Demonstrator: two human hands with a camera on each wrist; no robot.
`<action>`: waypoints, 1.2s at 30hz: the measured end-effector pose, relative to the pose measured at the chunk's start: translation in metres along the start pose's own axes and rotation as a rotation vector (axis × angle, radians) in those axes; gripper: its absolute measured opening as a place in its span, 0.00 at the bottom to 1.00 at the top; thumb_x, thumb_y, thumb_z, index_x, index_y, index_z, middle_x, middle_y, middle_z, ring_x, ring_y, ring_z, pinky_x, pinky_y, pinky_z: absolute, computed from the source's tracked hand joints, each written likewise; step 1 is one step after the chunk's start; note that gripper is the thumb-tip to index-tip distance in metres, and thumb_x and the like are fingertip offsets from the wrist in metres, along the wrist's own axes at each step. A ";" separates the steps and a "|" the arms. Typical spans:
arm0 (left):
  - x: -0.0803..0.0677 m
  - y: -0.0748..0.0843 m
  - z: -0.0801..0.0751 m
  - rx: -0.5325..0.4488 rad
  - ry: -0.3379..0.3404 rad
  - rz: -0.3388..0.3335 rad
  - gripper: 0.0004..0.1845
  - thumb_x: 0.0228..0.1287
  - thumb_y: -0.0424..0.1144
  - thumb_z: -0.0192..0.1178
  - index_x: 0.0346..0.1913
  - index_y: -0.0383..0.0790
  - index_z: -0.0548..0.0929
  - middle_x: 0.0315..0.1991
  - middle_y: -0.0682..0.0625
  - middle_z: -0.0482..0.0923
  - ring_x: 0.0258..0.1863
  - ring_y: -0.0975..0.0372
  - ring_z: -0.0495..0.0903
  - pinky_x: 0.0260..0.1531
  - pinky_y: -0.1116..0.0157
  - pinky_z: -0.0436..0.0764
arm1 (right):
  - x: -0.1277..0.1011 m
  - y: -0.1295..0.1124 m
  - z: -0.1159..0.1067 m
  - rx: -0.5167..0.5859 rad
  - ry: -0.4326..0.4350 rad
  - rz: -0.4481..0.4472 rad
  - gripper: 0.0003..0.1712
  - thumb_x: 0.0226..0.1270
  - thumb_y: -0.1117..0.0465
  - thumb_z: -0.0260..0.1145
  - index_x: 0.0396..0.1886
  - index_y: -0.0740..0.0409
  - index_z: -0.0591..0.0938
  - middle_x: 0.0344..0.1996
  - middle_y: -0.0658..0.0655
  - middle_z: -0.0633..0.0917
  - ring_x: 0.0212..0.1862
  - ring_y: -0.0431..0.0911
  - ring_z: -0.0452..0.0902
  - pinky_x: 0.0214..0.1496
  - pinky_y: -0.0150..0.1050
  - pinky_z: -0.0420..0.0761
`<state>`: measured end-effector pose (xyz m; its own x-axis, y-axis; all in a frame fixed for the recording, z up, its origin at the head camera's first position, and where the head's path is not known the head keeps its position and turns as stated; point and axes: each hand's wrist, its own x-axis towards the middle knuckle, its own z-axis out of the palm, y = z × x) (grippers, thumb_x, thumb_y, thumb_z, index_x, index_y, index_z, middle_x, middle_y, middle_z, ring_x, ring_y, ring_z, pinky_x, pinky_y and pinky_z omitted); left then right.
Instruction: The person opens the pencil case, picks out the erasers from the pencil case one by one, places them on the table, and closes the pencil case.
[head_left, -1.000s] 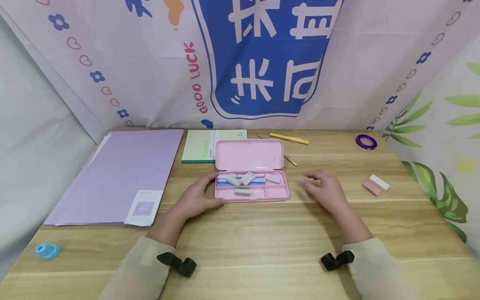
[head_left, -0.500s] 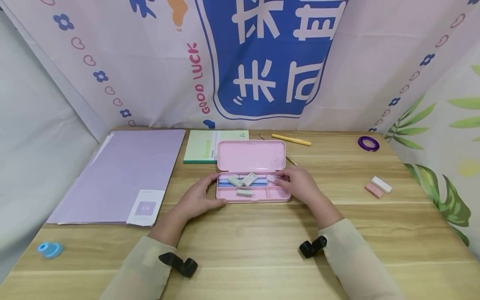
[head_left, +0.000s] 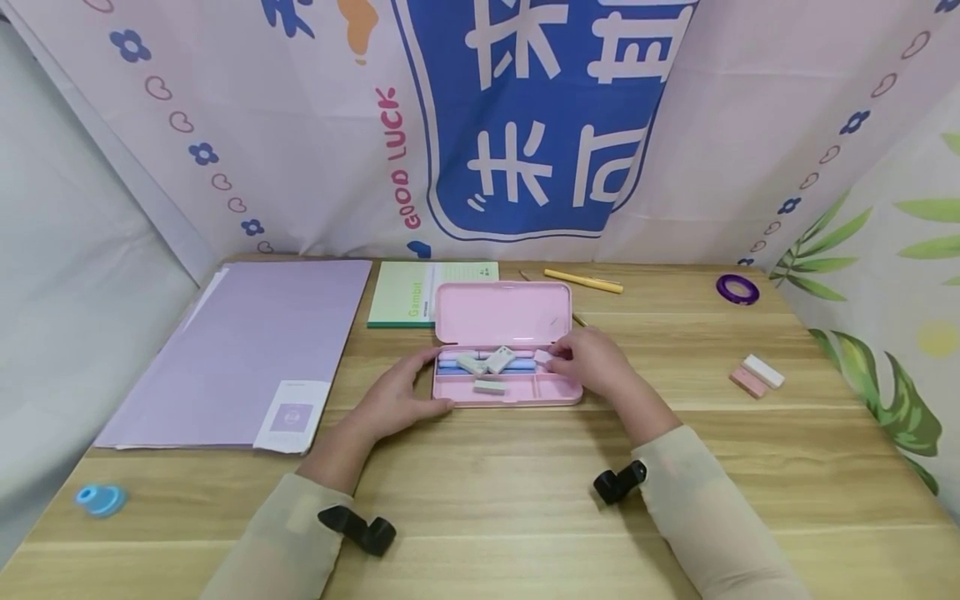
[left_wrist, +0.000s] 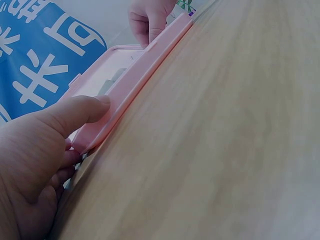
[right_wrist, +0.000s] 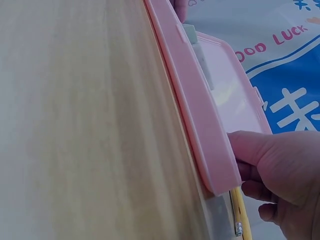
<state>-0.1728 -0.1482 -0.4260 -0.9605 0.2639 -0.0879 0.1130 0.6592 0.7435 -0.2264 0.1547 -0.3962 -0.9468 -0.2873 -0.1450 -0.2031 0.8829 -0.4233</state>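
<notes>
My left hand (head_left: 390,400) grips the pink pencil case (head_left: 504,392) at its left end; my right hand (head_left: 596,362) clasps its right end. It looks light, rigid, slick plastic.

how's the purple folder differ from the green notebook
The purple folder is far bigger and plain, with a white label at its near corner; the green notebook is small, with printed text. The pink pencil case covers the notebook's corner; nothing overlaps the folder. Both lie flat, closed.

Wooden table (head_left: 525,500), printed fabric backdrop (head_left: 525,125) (blue lettering)
</notes>
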 end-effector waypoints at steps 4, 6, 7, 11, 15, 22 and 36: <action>0.000 0.000 0.001 -0.002 -0.002 0.005 0.49 0.52 0.53 0.73 0.75 0.42 0.61 0.75 0.41 0.59 0.76 0.47 0.56 0.74 0.47 0.59 | -0.007 0.007 -0.002 0.052 0.045 -0.015 0.19 0.64 0.50 0.69 0.48 0.57 0.86 0.40 0.55 0.84 0.43 0.49 0.74 0.51 0.44 0.78; 0.001 0.000 0.001 0.000 0.000 0.007 0.49 0.52 0.53 0.73 0.74 0.42 0.61 0.75 0.41 0.59 0.76 0.47 0.56 0.74 0.47 0.59 | -0.012 0.012 -0.004 0.079 0.085 -0.030 0.20 0.65 0.49 0.68 0.49 0.57 0.86 0.41 0.56 0.83 0.44 0.49 0.75 0.51 0.45 0.79; 0.001 0.000 0.001 0.004 0.000 0.013 0.49 0.53 0.53 0.73 0.74 0.42 0.61 0.75 0.40 0.59 0.75 0.46 0.57 0.74 0.46 0.59 | -0.015 0.014 -0.005 0.093 0.106 -0.036 0.20 0.65 0.50 0.68 0.50 0.57 0.85 0.41 0.56 0.83 0.44 0.50 0.76 0.50 0.45 0.79; 0.001 0.000 0.001 0.007 -0.001 0.007 0.49 0.53 0.53 0.73 0.75 0.42 0.60 0.75 0.41 0.59 0.75 0.46 0.56 0.74 0.47 0.59 | -0.028 0.025 -0.009 0.155 0.177 -0.046 0.17 0.66 0.53 0.66 0.49 0.58 0.84 0.40 0.56 0.84 0.41 0.48 0.77 0.44 0.42 0.79; 0.001 -0.001 0.002 0.007 -0.005 0.000 0.50 0.53 0.54 0.73 0.75 0.43 0.60 0.75 0.41 0.58 0.76 0.47 0.56 0.74 0.47 0.59 | -0.043 0.041 -0.012 0.214 0.230 -0.034 0.16 0.67 0.57 0.65 0.50 0.61 0.84 0.39 0.59 0.87 0.40 0.48 0.80 0.42 0.40 0.80; 0.001 0.000 0.002 0.002 -0.007 0.000 0.50 0.52 0.55 0.73 0.75 0.43 0.60 0.76 0.42 0.58 0.76 0.47 0.56 0.74 0.47 0.59 | -0.075 0.079 -0.022 0.210 0.289 0.036 0.20 0.68 0.61 0.64 0.56 0.66 0.80 0.45 0.67 0.86 0.46 0.57 0.83 0.47 0.49 0.85; 0.001 0.001 0.001 0.005 -0.009 -0.009 0.51 0.52 0.56 0.72 0.75 0.44 0.59 0.76 0.42 0.57 0.76 0.47 0.55 0.74 0.46 0.58 | -0.136 0.169 -0.039 0.035 0.399 0.205 0.19 0.69 0.58 0.64 0.52 0.68 0.82 0.41 0.69 0.84 0.35 0.46 0.72 0.35 0.37 0.69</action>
<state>-0.1738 -0.1465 -0.4264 -0.9590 0.2648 -0.1007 0.1061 0.6652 0.7391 -0.1421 0.3576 -0.4134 -0.9901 0.0646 0.1244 0.0013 0.8915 -0.4531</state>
